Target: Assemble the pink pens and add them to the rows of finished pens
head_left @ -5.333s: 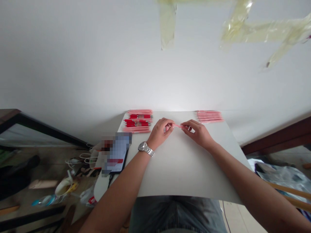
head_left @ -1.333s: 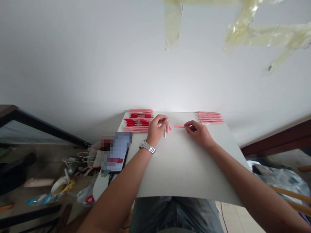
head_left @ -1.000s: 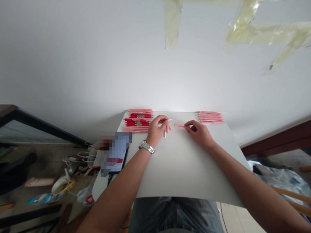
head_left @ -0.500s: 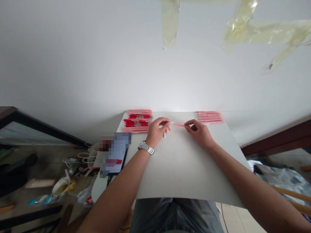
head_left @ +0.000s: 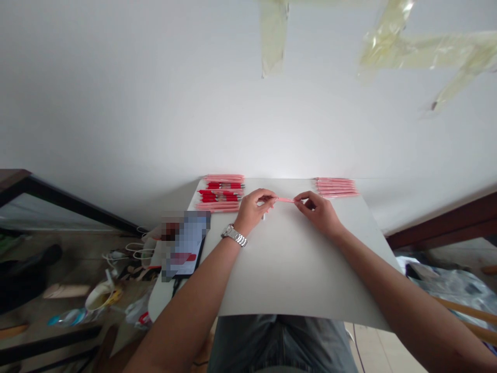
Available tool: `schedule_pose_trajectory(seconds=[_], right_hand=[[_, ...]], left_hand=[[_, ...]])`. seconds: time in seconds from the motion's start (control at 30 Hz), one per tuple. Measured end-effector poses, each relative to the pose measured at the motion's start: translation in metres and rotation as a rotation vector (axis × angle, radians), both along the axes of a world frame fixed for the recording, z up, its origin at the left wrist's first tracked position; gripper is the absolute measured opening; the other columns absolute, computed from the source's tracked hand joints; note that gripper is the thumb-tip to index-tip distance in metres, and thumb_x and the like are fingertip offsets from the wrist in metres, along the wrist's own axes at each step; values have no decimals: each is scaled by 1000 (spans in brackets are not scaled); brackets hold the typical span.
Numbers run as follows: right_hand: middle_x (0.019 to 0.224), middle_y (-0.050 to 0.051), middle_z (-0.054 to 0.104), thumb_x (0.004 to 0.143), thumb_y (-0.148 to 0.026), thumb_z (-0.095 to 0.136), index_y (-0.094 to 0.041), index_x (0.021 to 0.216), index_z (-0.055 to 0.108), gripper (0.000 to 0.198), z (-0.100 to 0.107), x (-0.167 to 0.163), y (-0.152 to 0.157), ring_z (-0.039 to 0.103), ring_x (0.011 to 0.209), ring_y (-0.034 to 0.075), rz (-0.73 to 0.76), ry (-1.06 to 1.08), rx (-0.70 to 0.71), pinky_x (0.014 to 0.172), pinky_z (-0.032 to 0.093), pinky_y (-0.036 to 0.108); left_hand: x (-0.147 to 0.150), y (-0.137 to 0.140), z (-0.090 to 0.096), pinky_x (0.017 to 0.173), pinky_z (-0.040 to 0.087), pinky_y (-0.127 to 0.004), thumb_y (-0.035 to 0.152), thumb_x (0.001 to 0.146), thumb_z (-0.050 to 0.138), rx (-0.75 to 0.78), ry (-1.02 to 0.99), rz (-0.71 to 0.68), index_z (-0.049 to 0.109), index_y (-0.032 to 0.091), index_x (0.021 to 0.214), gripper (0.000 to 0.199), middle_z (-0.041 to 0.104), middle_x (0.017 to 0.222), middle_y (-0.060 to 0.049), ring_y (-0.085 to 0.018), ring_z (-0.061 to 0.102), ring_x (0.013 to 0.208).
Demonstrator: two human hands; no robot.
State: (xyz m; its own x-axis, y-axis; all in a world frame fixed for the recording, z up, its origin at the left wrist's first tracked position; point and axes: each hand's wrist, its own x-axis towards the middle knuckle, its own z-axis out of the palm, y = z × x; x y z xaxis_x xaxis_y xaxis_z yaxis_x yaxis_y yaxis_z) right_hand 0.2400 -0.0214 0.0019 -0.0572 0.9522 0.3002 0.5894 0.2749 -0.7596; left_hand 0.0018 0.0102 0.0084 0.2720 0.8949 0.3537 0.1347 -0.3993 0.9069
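Observation:
A slim pink pen (head_left: 286, 200) spans the space between my two hands, held level above the white table (head_left: 303, 269). My left hand (head_left: 250, 210), wearing a metal watch (head_left: 234, 235), pinches its left end. At its right end the fingertips of my right hand (head_left: 319, 213) are closed. Small pink and white pieces (head_left: 265, 213) show just below my left fingers; whether they are held or lie on the table I cannot tell. Both ends of the pen are covered by fingers.
Red pens (head_left: 223, 198) and pink pens (head_left: 217, 207) lie in rows at the back left. Another row of pink pens (head_left: 336, 187) is at the back right. A blurred-out phone (head_left: 188, 246) rests on the left edge. The wall (head_left: 248, 114) rises directly behind the table.
My left hand has moved slightly right towards my right hand. The white section that showed between my left fingers and the pink barrel is now out of sight.

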Motion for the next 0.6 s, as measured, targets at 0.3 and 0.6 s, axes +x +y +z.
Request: schedule_pose_trajectory(seconds=[0.3,0.6], right_hand=[[68,-1,63,91,-45,66,-24,99,72,23,0,1,0,54,57,14,7,18,-19,58,43,27],[67,-1,62,91,-44,65,-25,100,73,22,-2,2,1,55,59,15,17,-12,-24,58,43,27]], left_hand=[[1,0,-1,64,58,-24,35,90,73,-10,-7,3,76,18,97,19,75,91,-6,-14,71,73],[0,-1,-2,69,60,-26,36,92,70,10,21,10,77,19,102,21,76,96,-7,-16,73,79]])
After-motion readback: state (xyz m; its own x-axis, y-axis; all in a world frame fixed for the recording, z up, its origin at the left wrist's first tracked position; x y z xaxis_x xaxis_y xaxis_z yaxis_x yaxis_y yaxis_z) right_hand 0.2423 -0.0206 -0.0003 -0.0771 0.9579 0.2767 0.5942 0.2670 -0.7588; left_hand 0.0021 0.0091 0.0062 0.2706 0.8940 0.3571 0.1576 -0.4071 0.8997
